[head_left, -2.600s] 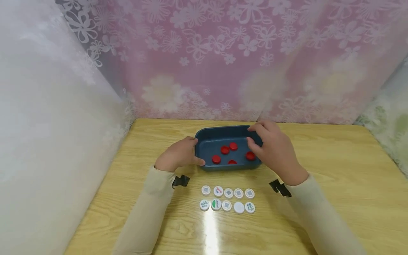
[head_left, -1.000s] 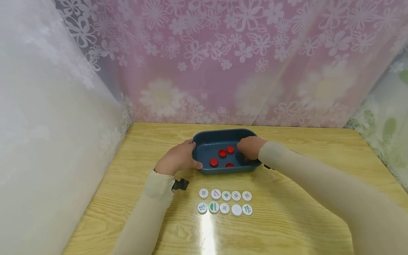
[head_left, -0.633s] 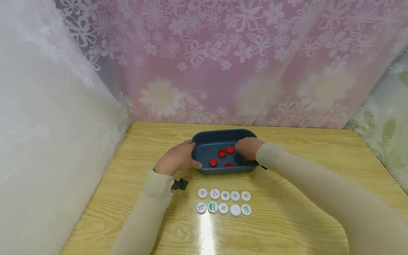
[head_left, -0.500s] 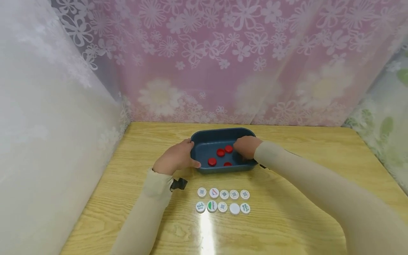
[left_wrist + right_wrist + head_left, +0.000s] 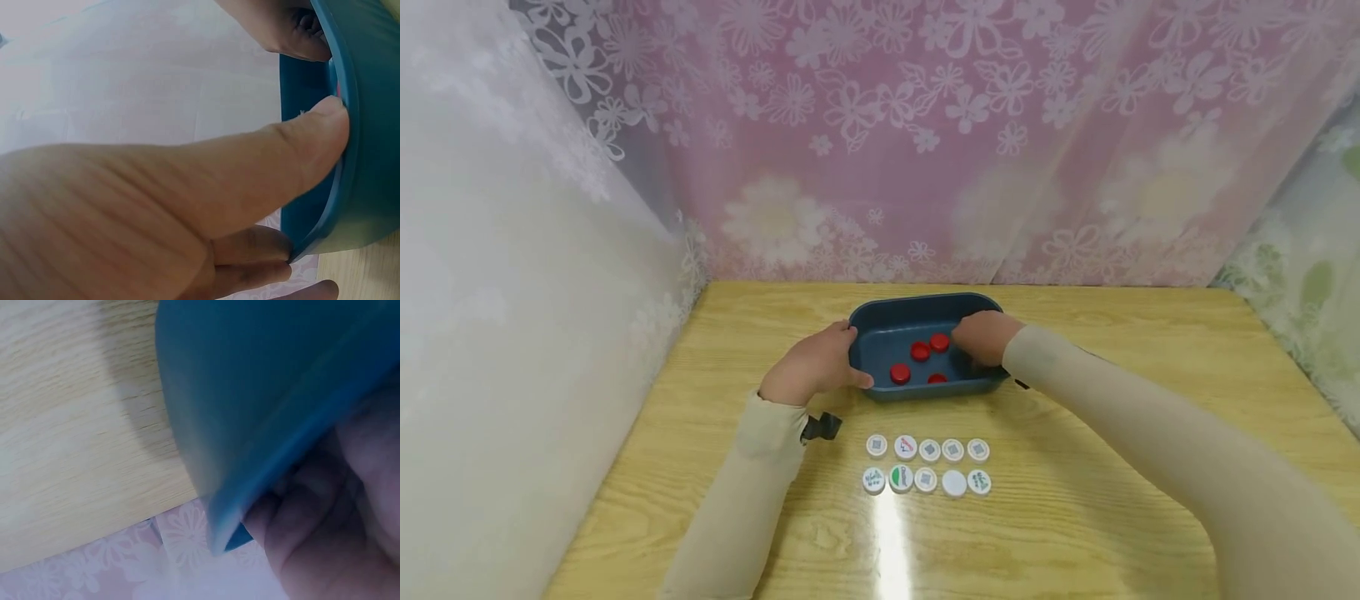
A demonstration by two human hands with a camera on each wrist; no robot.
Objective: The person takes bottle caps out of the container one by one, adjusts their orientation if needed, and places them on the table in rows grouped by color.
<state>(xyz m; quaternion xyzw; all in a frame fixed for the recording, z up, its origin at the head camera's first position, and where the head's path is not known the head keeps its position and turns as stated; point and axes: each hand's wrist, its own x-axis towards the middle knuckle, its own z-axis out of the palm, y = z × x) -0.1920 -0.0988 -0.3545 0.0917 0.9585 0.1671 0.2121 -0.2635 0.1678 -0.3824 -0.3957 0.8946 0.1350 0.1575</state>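
Note:
A dark blue oblong tub (image 5: pixel 917 391) stands on the table with several red bottle caps (image 5: pixel 900 373) inside, some top up and some hollow side up. My left hand (image 5: pixel 813 363) grips the tub's left end. In the left wrist view its thumb (image 5: pixel 281 159) lies over the rim with the fingers near the tub's corner. My right hand (image 5: pixel 988 337) reaches down into the tub's right end, its fingers curled in the right wrist view. Its fingertips are hidden below the hand and the tub wall, and I cannot tell whether they hold a cap.
In front of the tub, white bottle caps (image 5: pixel 929 451) with printed tops lie in two rows on the wooden table (image 5: pixel 760 533). A pink flowered curtain (image 5: pixel 880 167) hangs behind the table's back edge, and a pale curtain (image 5: pixel 527 317) stands along the left.
My right hand has turned and dipped into the tub's right end, covering the red cap seen there earlier. During the last second it has barely moved. The left hand keeps its grip.

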